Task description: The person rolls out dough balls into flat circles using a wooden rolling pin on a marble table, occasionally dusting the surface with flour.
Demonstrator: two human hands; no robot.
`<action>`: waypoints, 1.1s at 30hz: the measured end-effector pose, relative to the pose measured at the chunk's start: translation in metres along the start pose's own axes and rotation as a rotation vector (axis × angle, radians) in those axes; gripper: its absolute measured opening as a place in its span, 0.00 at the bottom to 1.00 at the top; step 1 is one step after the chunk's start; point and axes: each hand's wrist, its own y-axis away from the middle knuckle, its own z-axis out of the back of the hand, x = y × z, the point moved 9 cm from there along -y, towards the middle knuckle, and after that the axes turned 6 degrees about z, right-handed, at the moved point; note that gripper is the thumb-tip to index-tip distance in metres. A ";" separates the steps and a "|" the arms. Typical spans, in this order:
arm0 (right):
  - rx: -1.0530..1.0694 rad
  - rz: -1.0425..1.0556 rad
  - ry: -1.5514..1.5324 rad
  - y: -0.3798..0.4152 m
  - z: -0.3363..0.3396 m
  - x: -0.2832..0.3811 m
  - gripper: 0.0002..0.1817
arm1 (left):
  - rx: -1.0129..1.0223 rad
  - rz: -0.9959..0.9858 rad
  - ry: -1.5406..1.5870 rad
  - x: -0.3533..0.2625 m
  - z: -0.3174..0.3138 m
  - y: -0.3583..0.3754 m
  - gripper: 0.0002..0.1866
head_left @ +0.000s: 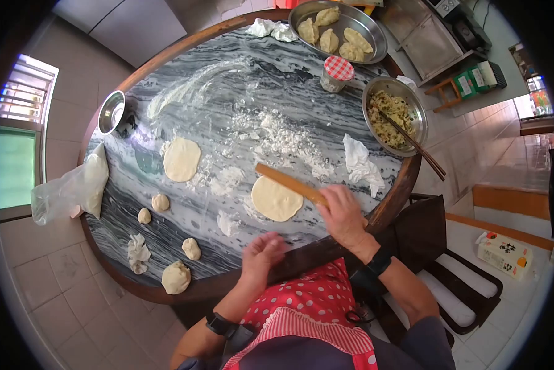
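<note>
My right hand (pixel 343 211) is closed around the near end of a wooden rolling pin (pixel 289 183). The pin slants across the upper edge of a flat round dough wrapper (pixel 277 200) on the marble table. Close to the table's front edge, my left hand (pixel 263 253) is somewhat blurred; its thumb and fingers look loosely apart, with nothing seen in them. A second rolled wrapper (pixel 182 159) lies further left. Small dough pieces (pixel 160 202) and a larger dough ball (pixel 176 277) sit at the lower left. Loose flour (pixel 271 135) is scattered beyond the pin.
A bowl of chopped filling (pixel 395 111) with chopsticks (pixel 422 151) stands at the right edge. Behind it are a checked-lid jar (pixel 337 73) and a metal tray (pixel 376 31) of dumplings. Crumpled tissue (pixel 362 163), a small metal bowl (pixel 111 113) and a flour bag (pixel 95 176) also lie around.
</note>
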 end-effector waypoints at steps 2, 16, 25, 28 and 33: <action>0.047 0.006 -0.018 0.000 -0.019 0.009 0.21 | -0.099 -0.502 -0.499 -0.052 0.003 0.006 0.19; 0.268 0.230 0.293 -0.045 -0.106 0.068 0.32 | -0.253 -0.928 -1.772 -0.044 -0.029 -0.005 0.51; 0.257 0.091 0.376 -0.098 -0.082 0.004 0.34 | -0.236 -0.914 -1.700 -0.053 -0.032 0.006 0.53; 0.332 0.206 0.232 -0.073 -0.100 0.029 0.35 | -0.232 -0.918 -1.697 -0.054 -0.032 0.005 0.53; 0.186 0.143 0.321 -0.096 -0.087 0.010 0.34 | -0.239 -0.928 -1.700 -0.058 -0.034 0.011 0.53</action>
